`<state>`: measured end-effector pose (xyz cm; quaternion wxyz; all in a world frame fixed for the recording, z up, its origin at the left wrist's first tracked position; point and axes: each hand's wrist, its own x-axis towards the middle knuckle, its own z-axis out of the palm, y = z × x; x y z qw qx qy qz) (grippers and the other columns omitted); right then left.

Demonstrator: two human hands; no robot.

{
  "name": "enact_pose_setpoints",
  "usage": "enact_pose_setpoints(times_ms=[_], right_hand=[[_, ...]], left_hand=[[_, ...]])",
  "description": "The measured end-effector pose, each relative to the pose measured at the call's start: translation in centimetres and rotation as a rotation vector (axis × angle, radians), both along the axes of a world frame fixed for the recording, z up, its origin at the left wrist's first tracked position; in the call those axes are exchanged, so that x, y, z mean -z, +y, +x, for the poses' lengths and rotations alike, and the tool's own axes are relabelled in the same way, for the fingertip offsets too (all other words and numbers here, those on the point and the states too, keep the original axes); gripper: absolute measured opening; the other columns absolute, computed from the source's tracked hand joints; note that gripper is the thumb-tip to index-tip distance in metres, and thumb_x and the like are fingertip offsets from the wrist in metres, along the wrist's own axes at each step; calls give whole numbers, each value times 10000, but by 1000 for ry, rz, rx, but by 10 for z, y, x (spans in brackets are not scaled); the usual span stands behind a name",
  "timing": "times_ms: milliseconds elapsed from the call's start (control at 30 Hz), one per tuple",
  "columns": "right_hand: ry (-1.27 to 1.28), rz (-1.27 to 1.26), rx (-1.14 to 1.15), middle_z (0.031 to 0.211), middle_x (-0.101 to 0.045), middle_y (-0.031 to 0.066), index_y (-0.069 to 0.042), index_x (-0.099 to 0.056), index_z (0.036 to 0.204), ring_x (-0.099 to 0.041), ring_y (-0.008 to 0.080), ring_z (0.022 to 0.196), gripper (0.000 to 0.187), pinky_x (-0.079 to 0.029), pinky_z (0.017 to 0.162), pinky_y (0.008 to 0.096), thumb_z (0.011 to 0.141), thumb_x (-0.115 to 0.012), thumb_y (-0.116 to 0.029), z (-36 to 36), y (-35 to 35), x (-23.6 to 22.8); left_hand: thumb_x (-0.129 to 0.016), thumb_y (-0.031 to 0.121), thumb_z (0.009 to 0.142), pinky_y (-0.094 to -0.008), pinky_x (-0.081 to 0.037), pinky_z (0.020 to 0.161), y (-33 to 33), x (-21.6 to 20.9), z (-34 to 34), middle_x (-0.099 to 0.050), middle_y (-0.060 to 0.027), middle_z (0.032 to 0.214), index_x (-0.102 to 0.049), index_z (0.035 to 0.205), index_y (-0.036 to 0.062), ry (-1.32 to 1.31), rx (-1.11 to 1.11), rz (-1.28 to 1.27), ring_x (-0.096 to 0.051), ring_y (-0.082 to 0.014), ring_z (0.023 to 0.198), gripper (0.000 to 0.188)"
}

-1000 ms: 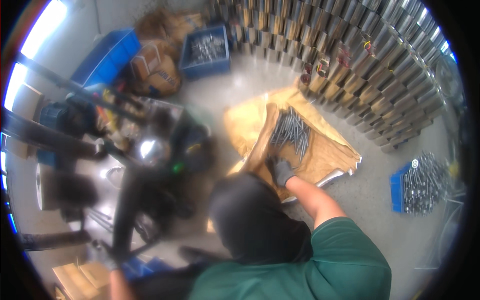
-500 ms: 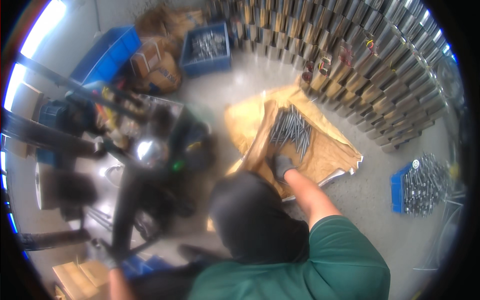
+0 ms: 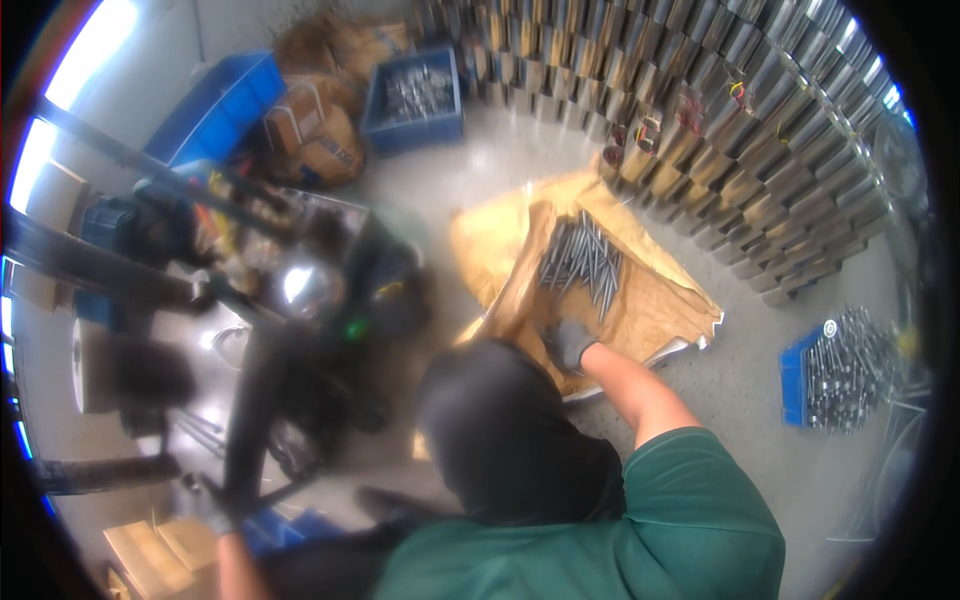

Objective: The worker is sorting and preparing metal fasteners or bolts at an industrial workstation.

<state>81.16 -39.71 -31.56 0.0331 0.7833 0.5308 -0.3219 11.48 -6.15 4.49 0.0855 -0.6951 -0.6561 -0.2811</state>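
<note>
Rods [image 3: 582, 262] loosely fanned, long axes mostly fore-and-aft

Two gloved hands from where I'm standing: one left hand [image 3: 207, 505], one right hand [image 3: 573, 345]. The right one's in one opened brown paper sack [image 3: 660, 305], and just past it there's one heap of grey metal rods [image 3: 580, 260], way too overlapped to count, sorry. I get one blue bin [image 3: 794, 388] off to the right of that hand, plus one blue tub [image 3: 415, 135] of small metal bits well beyond it, bits uncountable. One green light [image 3: 355, 329] sits ahead, between the hands. Metal tubes [image 3: 640, 90] stacked beyond the right hand? Lost count, honestly.
</note>
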Motion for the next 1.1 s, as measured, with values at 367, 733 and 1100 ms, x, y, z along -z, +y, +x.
enact_pose_setpoints(times_ms=[367, 733, 1100], right_hand=[[-116, 75, 368, 1193, -699, 250, -50, -648, 1257, -694, 416, 1104, 344, -574, 932, 485, 921, -606, -109, -52, -6, -33], [-90, 76, 427, 1108, -733, 235, -61, -665, 1215, -712, 410, 1071, 284, -582, 896, 496, 962, -552, -120, -57, 5, -48], [-84, 24, 287, 1139, -733, 222, -56, -680, 1189, -704, 388, 1099, 367, -571, 931, 474, 842, -703, -175, -35, -3, -49]], left_hand=[[-587, 161, 1014, -388, -458, 890, -1, 3, 3, -558, -97, 959, -580, 1054, 14, -137, -23, -51, -543, -248, 908, 153], [-579, 188, 1018, -410, -458, 930, 1, 0, -4, -604, -126, 996, -582, 1093, 5, -72, 13, -61, -578, -274, 950, 198], [-593, 174, 1008, -424, -454, 964, -3, -6, 12, -626, -160, 1011, -588, 1105, -18, -91, -45, -80, -595, -305, 982, 215]])
